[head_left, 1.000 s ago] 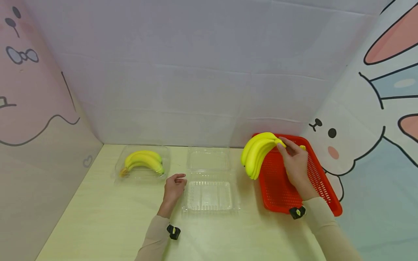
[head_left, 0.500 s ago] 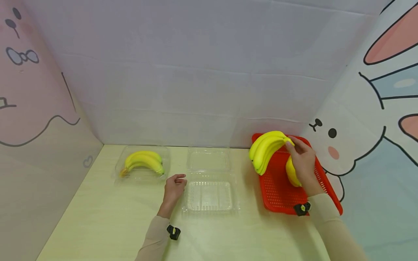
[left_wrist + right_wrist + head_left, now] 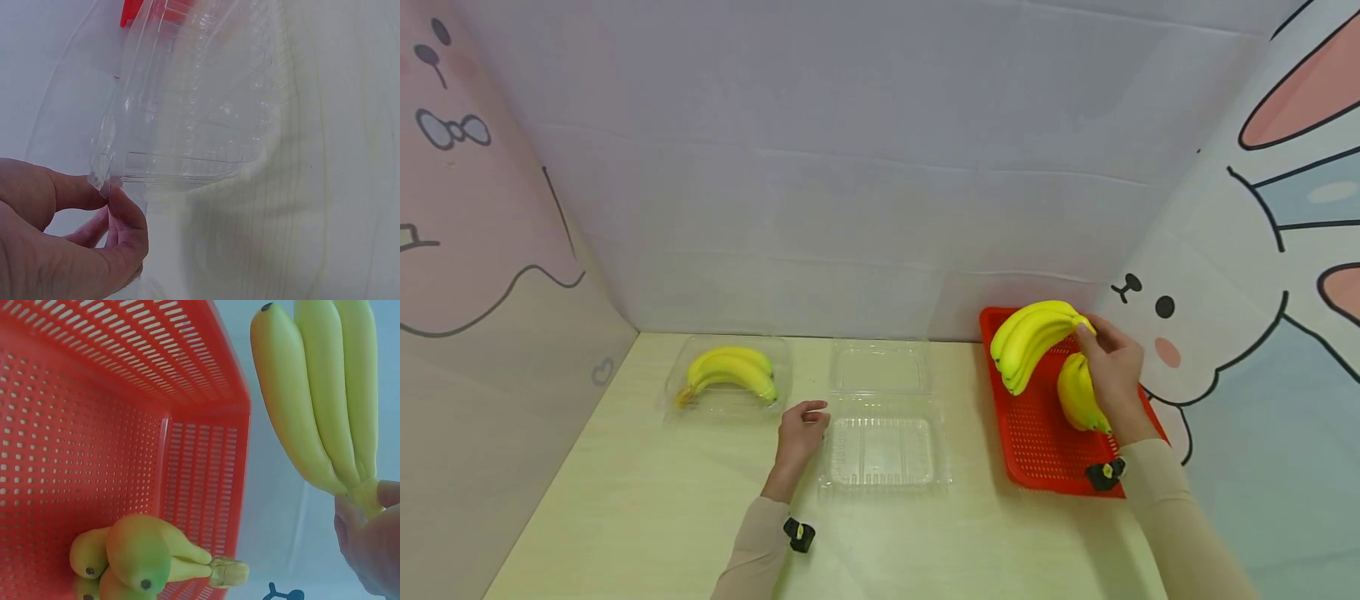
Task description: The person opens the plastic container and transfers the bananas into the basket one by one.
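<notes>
My right hand (image 3: 1116, 367) holds a bunch of yellow bananas (image 3: 1036, 340) by its stem, raised over the red basket (image 3: 1041, 454). In the right wrist view, finger and thumb grip the stem of the bananas (image 3: 319, 406), whose tips point away from the hand. A second bunch of bananas (image 3: 140, 553) lies inside the basket, its stem by the wall. My left hand (image 3: 801, 435) is at the left edge of a clear plastic clamshell box (image 3: 883, 450), which lies with its lid folded back. Up close, its thumb and forefinger pinch the box's rim (image 3: 109, 172).
Another clear clamshell box (image 3: 781, 354) with bananas (image 3: 733, 367) inside stands at the left on the pale wooden table (image 3: 647, 508). A fabric backdrop (image 3: 820, 208) rises behind the table, with cartoon-printed panels at both sides.
My right hand has moved right with the bananas, farther over the red basket, uncovering the second bunch inside it. The left hand has stayed at the clear box.
</notes>
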Demonstrator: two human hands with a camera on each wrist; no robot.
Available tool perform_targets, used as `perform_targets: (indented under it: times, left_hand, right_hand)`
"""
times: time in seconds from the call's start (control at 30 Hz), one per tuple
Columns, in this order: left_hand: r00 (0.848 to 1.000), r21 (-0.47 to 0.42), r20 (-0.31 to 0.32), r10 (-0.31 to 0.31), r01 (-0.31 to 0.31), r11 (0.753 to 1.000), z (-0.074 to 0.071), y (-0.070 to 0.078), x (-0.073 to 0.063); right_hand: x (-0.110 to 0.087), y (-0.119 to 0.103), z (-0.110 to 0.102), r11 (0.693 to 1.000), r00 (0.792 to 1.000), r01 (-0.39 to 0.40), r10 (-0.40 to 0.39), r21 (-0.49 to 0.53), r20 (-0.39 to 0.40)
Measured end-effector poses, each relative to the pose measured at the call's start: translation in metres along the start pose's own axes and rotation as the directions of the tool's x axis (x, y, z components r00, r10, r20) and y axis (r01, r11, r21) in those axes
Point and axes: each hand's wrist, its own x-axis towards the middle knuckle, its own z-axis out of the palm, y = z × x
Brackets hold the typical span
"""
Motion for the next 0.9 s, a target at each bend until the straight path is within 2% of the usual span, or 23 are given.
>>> perform_targets:
  times: [0.1,0.23,0.53,0.73,0.9]
  left_hand:
    - [1.0,0.002,0.0,0.003,-0.003,1.0,0.0,0.0,0.0]
    - [1.0,0.005,0.0,-0.001,0.001,1.0,0.0,0.0,0.0]
    - [1.0,0.004,0.007,0.0,0.0,1.0,0.001,-0.001,0.0]
    - [1.0,-0.006,0.008,0.005,-0.005,1.0,0.0,-0.002,0.0]
    - [1.0,-0.014,0.006,0.004,-0.004,1.0,0.001,-0.001,0.0]
  right_hand:
    - [0.005,0.003,-0.004,1.0,1.0,-0.016,0.016,-0.016,-0.009]
    - [0.01,0.007,-0.009,0.996,1.0,-0.008,0.006,-0.088,-0.027]
    - [0.02,0.015,-0.018,0.966,0.998,-0.059,0.048,-0.253,-0.051]
    - [0.024,0.018,-0.02,0.946,0.994,-0.098,0.076,-0.308,-0.082]
    - [0.025,0.022,-0.021,0.949,0.992,-0.119,0.099,-0.291,-0.084]
